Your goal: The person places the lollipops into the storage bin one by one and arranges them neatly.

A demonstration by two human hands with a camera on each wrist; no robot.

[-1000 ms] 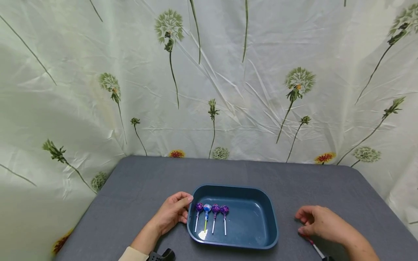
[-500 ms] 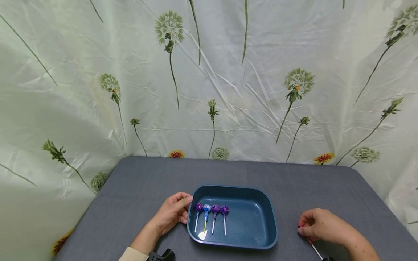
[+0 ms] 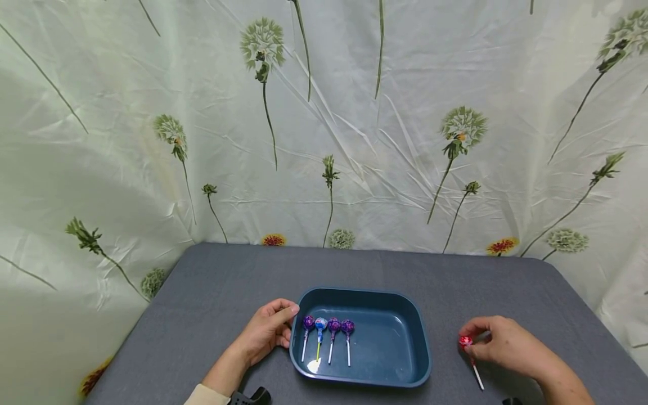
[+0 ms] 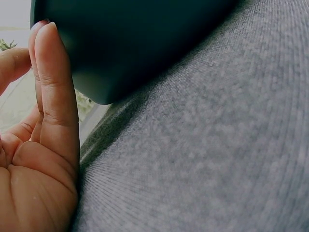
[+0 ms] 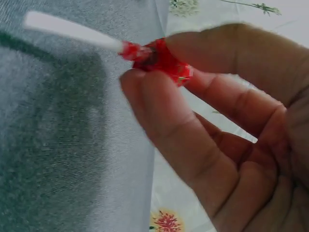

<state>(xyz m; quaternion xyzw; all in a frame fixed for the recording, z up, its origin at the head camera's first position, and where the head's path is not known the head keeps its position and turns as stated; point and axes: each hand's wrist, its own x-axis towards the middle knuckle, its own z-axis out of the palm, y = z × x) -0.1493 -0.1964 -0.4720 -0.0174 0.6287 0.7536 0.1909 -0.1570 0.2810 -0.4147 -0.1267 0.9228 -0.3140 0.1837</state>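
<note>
My left hand [image 3: 265, 329] rests at the left end of a dark blue tray [image 3: 395, 385], thumb tip right at the rim. In the left wrist view its fairly straight fingers [image 4: 55, 82] lie against the tray's outer wall. Right of the tray, my right hand [image 3: 506, 344] pinches a red-wrapped lollipop [image 3: 466, 341] by its round head, between thumb and fingertips. The white stick [image 5: 72, 31] points away from the palm in the right wrist view. Inside the tray, a blue lollipop [image 3: 321, 324] and several purple lollipops [image 3: 334, 325] stand in a row, heads toward the back.
A grey cloth-covered table [image 3: 228, 281] carries the tray. Behind it hangs a pale curtain [image 3: 405, 140] printed with dandelions. Dark straps or devices show at both wrists near the front edge of the head view.
The right hand has closed on the red lollipop's head and turned slightly, so the red head now shows between its fingertips. The left hand and tray have stayed put.
</note>
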